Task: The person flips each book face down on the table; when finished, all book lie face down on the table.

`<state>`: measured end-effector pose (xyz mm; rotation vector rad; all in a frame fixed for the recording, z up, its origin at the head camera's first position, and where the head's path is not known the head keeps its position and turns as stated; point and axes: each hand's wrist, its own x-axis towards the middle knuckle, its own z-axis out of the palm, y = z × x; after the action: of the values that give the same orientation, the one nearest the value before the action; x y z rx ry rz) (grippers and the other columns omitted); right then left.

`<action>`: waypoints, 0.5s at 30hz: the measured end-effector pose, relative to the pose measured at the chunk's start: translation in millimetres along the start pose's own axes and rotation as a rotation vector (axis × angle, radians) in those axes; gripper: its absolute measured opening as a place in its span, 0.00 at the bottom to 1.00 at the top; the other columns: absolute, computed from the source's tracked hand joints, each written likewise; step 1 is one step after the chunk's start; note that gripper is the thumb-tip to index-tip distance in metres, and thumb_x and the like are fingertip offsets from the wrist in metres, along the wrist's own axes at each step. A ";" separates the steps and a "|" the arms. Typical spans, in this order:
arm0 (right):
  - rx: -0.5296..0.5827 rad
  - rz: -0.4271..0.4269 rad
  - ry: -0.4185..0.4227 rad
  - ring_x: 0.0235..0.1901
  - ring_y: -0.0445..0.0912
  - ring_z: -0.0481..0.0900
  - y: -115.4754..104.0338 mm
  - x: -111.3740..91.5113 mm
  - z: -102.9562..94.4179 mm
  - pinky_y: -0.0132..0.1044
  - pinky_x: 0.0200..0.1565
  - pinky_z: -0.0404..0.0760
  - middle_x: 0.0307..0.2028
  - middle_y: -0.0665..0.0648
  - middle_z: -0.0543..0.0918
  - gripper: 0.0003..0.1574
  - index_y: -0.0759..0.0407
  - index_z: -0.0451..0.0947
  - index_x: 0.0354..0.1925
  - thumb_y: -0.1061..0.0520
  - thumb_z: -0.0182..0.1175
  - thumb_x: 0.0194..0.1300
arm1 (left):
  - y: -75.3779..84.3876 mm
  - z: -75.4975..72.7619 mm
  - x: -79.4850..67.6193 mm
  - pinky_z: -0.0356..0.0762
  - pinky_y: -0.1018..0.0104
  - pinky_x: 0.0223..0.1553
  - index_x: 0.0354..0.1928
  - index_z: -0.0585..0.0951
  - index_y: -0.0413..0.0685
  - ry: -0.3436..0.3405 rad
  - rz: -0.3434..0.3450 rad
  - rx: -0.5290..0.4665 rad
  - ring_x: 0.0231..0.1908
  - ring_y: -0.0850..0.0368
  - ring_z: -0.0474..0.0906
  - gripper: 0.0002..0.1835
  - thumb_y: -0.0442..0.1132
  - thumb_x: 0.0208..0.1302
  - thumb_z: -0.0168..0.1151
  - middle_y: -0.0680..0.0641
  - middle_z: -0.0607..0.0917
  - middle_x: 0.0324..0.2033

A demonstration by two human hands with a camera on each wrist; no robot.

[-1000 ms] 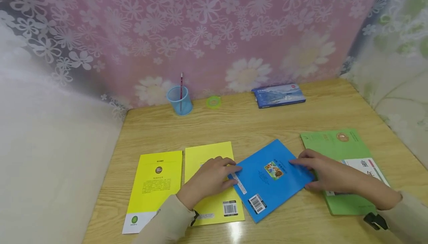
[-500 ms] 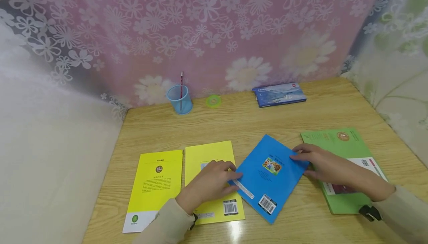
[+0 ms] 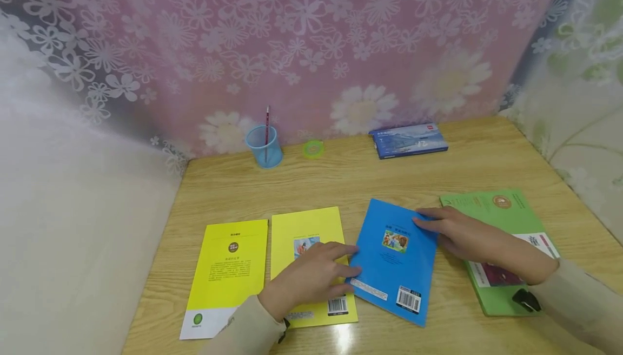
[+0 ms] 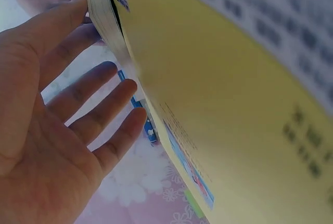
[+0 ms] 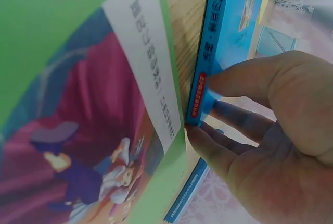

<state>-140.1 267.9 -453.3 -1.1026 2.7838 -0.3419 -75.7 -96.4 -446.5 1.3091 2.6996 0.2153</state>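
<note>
A blue book [image 3: 389, 268] lies back cover up on the table, tilted slightly, with a small picture and a barcode on it. My left hand [image 3: 313, 271] reaches over a pale yellow book [image 3: 311, 222], its fingertips touching the blue book's left edge. In the left wrist view, the fingers of that hand [image 4: 57, 114] are spread and the thumb tip meets page edges. My right hand [image 3: 464, 236] holds the blue book's upper right corner. The right wrist view shows its thumb against the blue spine [image 5: 205, 52] and other fingers around the corner.
A bright yellow book [image 3: 229, 274] lies at far left. Green books [image 3: 479, 203] are under my right forearm. Along the back stand a blue mesh cup [image 3: 265, 149] with a pencil [image 3: 267, 122], a green tape roll [image 3: 313, 149] and a blue box [image 3: 410, 141].
The blue book has turned clockwise, so its sides now stand nearer upright in the head view. Both hands stayed at it, the right shifting slightly left.
</note>
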 end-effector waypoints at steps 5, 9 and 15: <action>0.032 0.004 -0.004 0.69 0.70 0.74 1.5 5.2 2.4 0.66 0.64 0.77 0.73 0.70 0.73 0.31 0.64 0.76 0.70 0.57 0.66 0.73 | 2.9 2.2 0.4 0.74 0.54 0.73 0.67 0.83 0.62 -0.001 0.074 -0.011 0.77 0.52 0.69 0.23 0.57 0.75 0.63 0.51 0.74 0.76; 0.055 0.012 -0.008 0.72 0.70 0.71 1.1 8.7 4.8 0.64 0.65 0.77 0.75 0.70 0.70 0.36 0.65 0.74 0.72 0.50 0.67 0.73 | 6.1 5.2 2.1 0.72 0.53 0.74 0.69 0.82 0.62 -0.023 0.095 -0.031 0.79 0.52 0.66 0.24 0.58 0.76 0.62 0.52 0.73 0.76; 0.110 0.049 -0.036 0.77 0.70 0.63 -0.5 14.0 6.6 0.65 0.69 0.73 0.79 0.69 0.64 0.42 0.62 0.70 0.75 0.42 0.66 0.73 | 11.5 7.8 2.6 0.71 0.48 0.75 0.70 0.80 0.65 -0.062 0.106 -0.007 0.79 0.53 0.64 0.26 0.58 0.75 0.63 0.53 0.72 0.77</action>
<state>-148.6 256.8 -460.0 -1.0042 2.7187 -0.4591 -67.1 -86.7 -452.2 1.4340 2.5791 0.1909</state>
